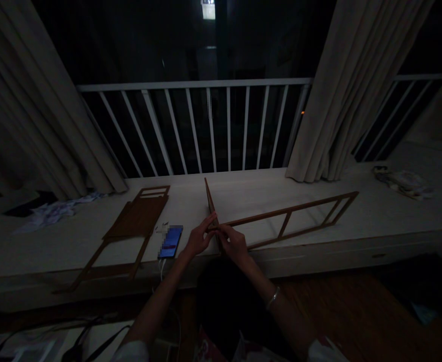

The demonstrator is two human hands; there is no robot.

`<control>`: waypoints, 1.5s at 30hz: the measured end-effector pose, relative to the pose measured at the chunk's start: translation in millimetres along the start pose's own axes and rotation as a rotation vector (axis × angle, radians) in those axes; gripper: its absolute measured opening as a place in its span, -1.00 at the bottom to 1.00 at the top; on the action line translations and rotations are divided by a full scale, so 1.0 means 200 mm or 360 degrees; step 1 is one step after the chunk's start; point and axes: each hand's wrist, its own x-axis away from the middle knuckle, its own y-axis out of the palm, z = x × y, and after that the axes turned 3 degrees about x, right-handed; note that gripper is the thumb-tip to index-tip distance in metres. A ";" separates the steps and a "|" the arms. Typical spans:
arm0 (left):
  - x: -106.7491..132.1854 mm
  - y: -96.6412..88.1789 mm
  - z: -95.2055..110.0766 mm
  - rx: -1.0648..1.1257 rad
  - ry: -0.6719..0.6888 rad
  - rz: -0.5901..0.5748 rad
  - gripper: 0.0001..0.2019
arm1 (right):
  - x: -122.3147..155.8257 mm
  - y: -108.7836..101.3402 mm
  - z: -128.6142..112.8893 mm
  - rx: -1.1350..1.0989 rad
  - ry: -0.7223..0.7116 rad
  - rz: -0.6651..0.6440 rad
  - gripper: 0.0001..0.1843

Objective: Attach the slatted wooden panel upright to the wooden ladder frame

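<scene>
My left hand (198, 237) and my right hand (235, 245) meet near the front edge of the white ledge, fingers closed at the corner of a wooden frame. This long brown frame (284, 224), ladder-like with crossbars, stretches off to the right from my right hand. A thin wooden piece (210, 197), seen nearly edge-on, rises beyond my left hand, whose fingers touch its lower end. Whether the two pieces are joined is hidden by my fingers. Left of my left hand lie a lit phone (171, 241) and another wooden frame with a solid panel (138, 216).
The white window ledge (190, 196) bears these things, with a white railing (194, 84) and dark window behind. Curtains (330, 90) hang at both sides. Crumpled papers (55, 213) lie at left. A white cable (162, 270) runs down from the phone. The room is dim.
</scene>
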 end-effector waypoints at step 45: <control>-0.01 0.02 -0.02 -0.0024 0.0025 0.0015 -0.52 | 0.04 0.05 -0.10 -0.1018 0.0873 0.0258 -0.75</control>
